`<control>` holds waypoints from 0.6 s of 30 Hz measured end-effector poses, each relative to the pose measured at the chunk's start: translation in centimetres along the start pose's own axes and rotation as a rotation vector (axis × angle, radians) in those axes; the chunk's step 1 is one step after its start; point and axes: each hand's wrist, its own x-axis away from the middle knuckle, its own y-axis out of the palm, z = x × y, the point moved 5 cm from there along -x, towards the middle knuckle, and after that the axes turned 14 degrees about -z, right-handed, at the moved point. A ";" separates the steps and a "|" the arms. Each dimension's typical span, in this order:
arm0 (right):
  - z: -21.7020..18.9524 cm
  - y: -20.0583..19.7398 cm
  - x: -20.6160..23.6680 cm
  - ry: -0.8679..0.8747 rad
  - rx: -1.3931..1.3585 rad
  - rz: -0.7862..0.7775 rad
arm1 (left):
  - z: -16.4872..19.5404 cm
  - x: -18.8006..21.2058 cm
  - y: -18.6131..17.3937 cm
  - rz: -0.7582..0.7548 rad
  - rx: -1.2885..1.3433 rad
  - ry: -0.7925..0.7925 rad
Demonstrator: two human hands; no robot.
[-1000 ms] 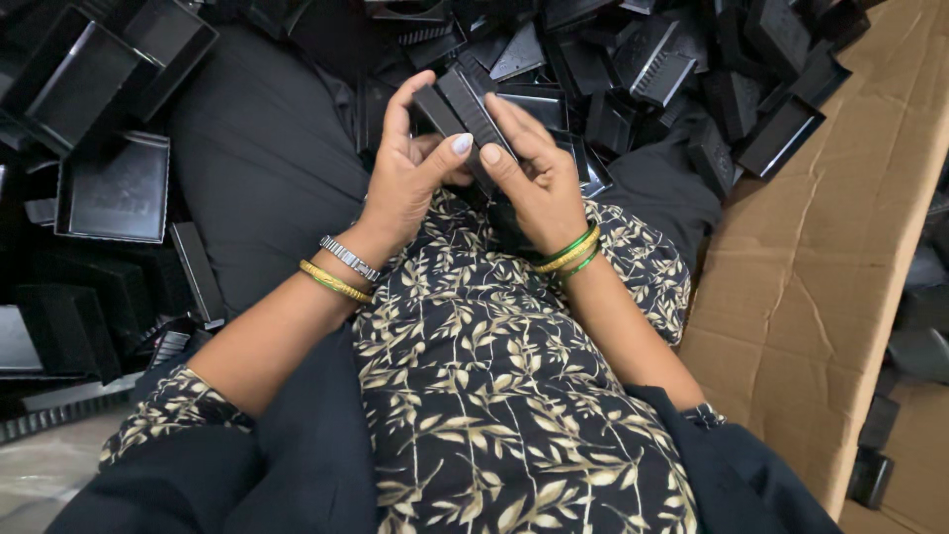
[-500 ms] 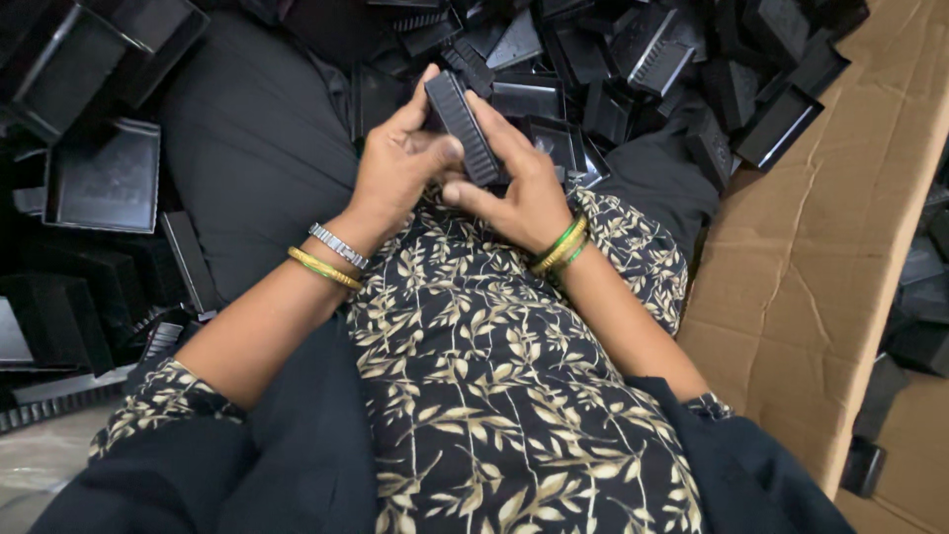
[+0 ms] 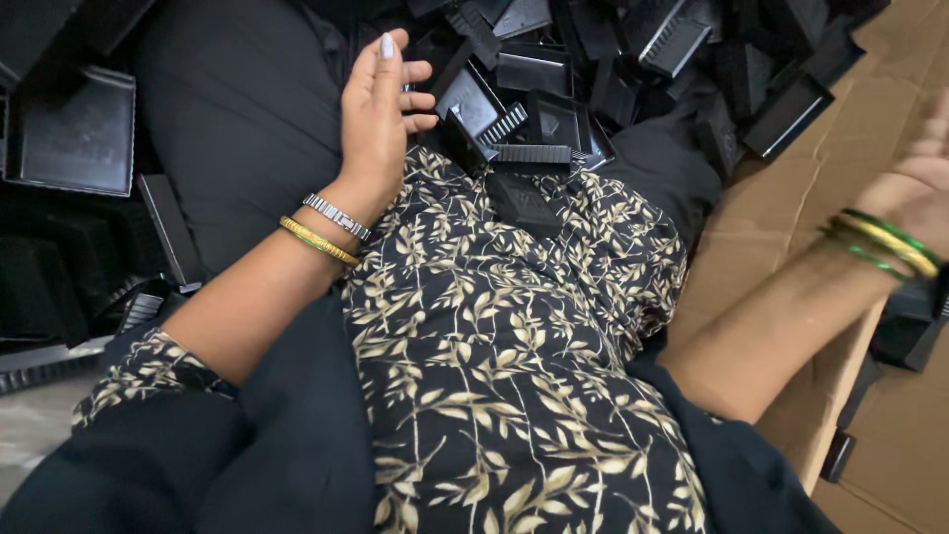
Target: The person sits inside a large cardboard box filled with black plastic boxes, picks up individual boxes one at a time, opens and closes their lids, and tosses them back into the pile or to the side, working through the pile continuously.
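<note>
My left hand [image 3: 381, 114] lies flat at the edge of a pile of black plastic parts [image 3: 539, 109], its fingers stretched out and its fingertips touching the nearest pieces. It grips nothing. A silver and a gold bangle circle its wrist. My right hand [image 3: 924, 163] is far out at the right edge of view, blurred and partly cut off, above a cardboard sheet [image 3: 781, 227]. Green and gold bangles show on that wrist. Whether it holds anything is not visible. One black ribbed part [image 3: 524, 203] rests on my leaf-patterned lap [image 3: 514, 336].
Flat black trays [image 3: 74, 133] are stacked at the left, with more black pieces below them. A black part [image 3: 905, 331] lies beside the cardboard at the right. Dark cloth [image 3: 237, 109] covers my left leg.
Both hands held one black part together before. Now they have parted: my right hand has swung far right over the cardboard, and my left hand rests empty by the pile.
</note>
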 end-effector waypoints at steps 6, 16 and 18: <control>8.8 13.6 14.6 0.367 0.728 -1.098 | -1.1 -0.2 -0.5 -0.014 0.012 -0.083; 8.2 19.4 20.2 -0.078 0.860 -1.107 | 0.4 0.9 2.0 -0.152 -0.079 -0.444; 7.7 20.4 21.4 -0.122 0.772 -1.305 | 1.1 1.7 3.4 -0.227 0.259 -0.403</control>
